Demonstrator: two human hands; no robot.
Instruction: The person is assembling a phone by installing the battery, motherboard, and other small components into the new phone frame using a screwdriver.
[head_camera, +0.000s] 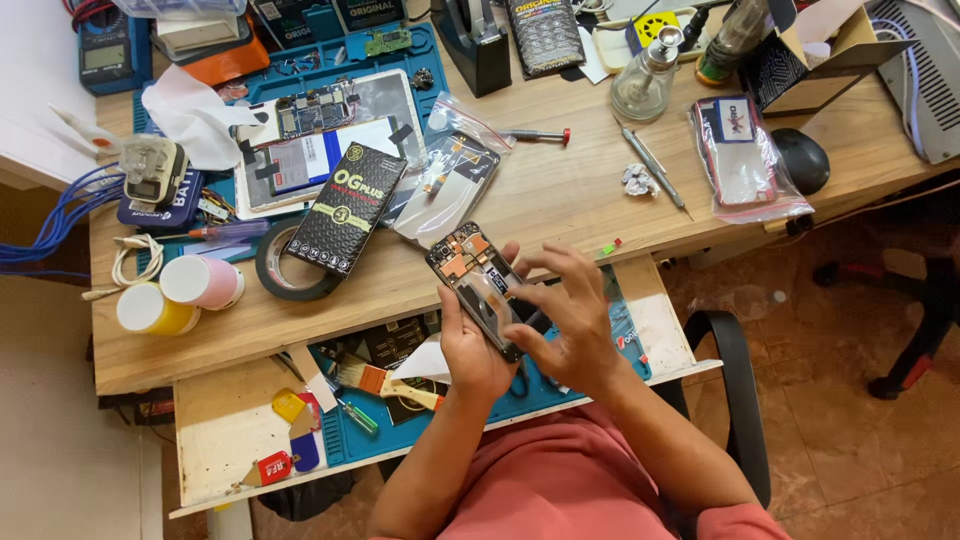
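The left hand (470, 350) cupped an opened phone (485, 288) over the pull-out tray (215, 430), fingers closed round its edge; the right hand (570, 320) pressed fingertips on its bare insides, holding nothing else. Back cover was off, boards exposed. Beyond on the bench (560, 200) lay a tape roll (290, 270), black box (347, 210), screwdriver (535, 134) and another stripped phone (330, 140).

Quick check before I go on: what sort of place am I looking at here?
Likely a phone repair bench: the left hand holds an opened phone, a second opened device lies on a blue mat, with screwdriver nearby.
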